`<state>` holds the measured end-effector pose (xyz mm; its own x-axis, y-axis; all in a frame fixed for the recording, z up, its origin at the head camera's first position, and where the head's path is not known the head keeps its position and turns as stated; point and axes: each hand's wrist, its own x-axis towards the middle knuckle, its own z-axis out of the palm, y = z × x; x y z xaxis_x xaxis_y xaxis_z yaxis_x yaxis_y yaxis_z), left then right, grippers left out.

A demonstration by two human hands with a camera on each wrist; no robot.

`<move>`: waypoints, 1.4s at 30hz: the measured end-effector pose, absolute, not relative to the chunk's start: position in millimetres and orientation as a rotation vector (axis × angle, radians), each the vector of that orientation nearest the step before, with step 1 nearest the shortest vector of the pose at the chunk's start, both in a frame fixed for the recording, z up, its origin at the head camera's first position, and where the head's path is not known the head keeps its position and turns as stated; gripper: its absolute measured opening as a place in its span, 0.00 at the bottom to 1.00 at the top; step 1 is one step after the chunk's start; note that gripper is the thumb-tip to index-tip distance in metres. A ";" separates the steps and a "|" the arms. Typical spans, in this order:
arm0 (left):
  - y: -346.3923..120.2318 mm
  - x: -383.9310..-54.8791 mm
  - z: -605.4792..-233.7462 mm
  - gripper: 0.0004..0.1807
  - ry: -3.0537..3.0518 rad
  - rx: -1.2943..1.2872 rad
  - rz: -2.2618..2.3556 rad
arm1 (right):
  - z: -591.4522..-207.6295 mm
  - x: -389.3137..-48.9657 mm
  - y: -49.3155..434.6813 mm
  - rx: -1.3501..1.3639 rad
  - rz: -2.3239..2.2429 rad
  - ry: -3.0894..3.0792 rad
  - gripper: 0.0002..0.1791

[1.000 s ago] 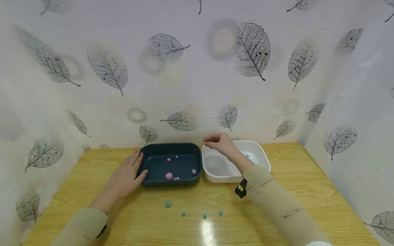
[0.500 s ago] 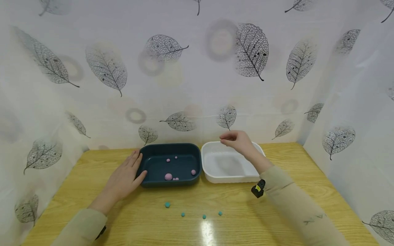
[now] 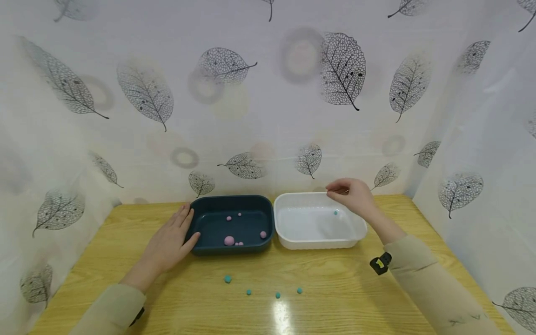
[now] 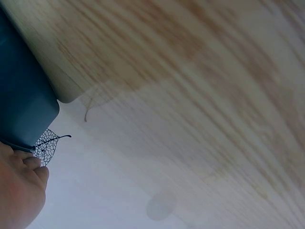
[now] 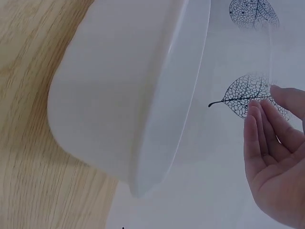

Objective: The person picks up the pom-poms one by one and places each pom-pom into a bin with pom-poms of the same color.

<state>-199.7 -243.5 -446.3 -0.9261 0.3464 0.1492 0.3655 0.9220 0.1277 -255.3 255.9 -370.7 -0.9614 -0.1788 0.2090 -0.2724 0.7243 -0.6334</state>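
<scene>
Ball, teal, is lying toward back-right corner, white tray; right hand, half-curled, hold unclear, hovering above, seemingly depositing, next needing parted fingers; left hand, straight-fingered, touching left edge, dark tray.

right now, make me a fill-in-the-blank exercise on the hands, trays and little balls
1. The left hand touches the dark tray, whose balls are coloured ____.
2. The right hand is nearer the ____ tray.
3. Directly on the table lie ____ teal balls.

Missing words: pink, white, four.
</scene>
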 end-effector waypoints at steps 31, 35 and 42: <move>-243.6 -199.5 -443.9 0.41 -2.974 -0.572 -0.194 | -426.2 -206.2 313.3 0.621 0.194 -2.936 0.55; -243.4 -199.9 -443.8 0.41 -2.973 -0.571 -0.190 | -431.4 -204.3 315.3 0.647 0.234 -2.957 0.54; -243.9 -200.3 -442.8 0.42 -2.963 -0.577 -0.216 | -438.5 -203.1 316.4 0.641 0.298 -2.980 0.52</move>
